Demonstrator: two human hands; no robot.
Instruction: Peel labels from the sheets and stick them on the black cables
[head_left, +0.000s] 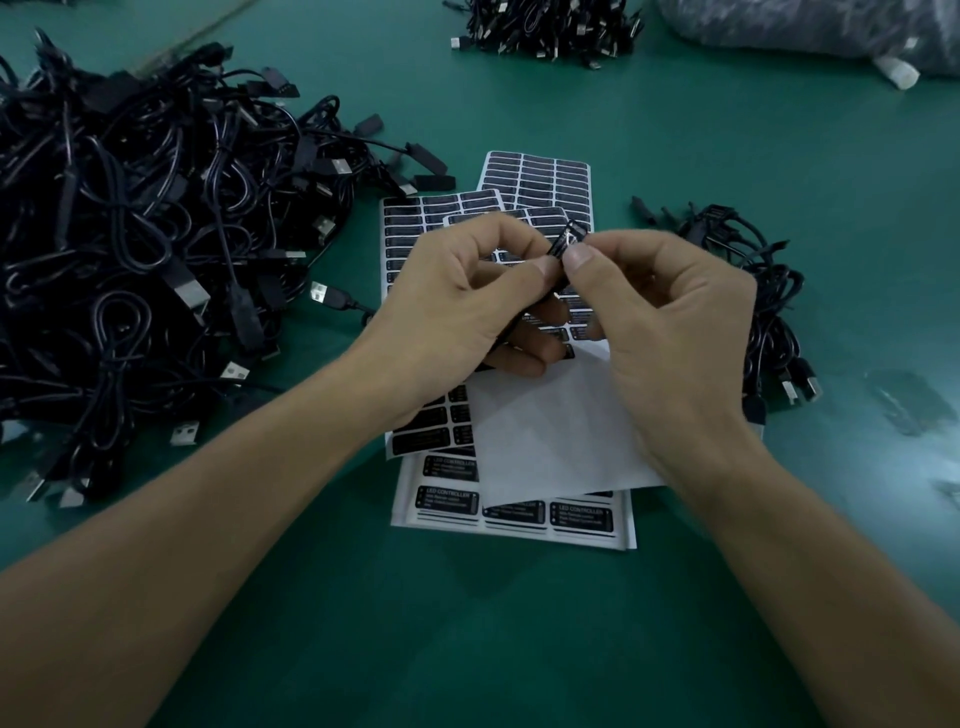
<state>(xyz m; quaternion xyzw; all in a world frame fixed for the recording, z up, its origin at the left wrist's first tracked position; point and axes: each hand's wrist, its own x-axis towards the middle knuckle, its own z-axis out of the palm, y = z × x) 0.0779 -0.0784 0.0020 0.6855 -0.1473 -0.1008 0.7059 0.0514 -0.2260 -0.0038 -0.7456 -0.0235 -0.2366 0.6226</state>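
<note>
Pinching black cable piece (567, 242) between left hand (467, 306) and right hand (670, 327) over label sheets (519, 526) marked "LED CONTROLLER".

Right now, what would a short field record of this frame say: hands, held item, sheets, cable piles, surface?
Left hand: pinches black cable piece above the sheets
Right hand: pinches the same piece from the other side
Label on piece: cannot tell
Label sheets: several overlapping, one peeled in part to white backing
Large cable pile: left of sheets
Small cable pile: right of sheets
Surface: green table
</note>
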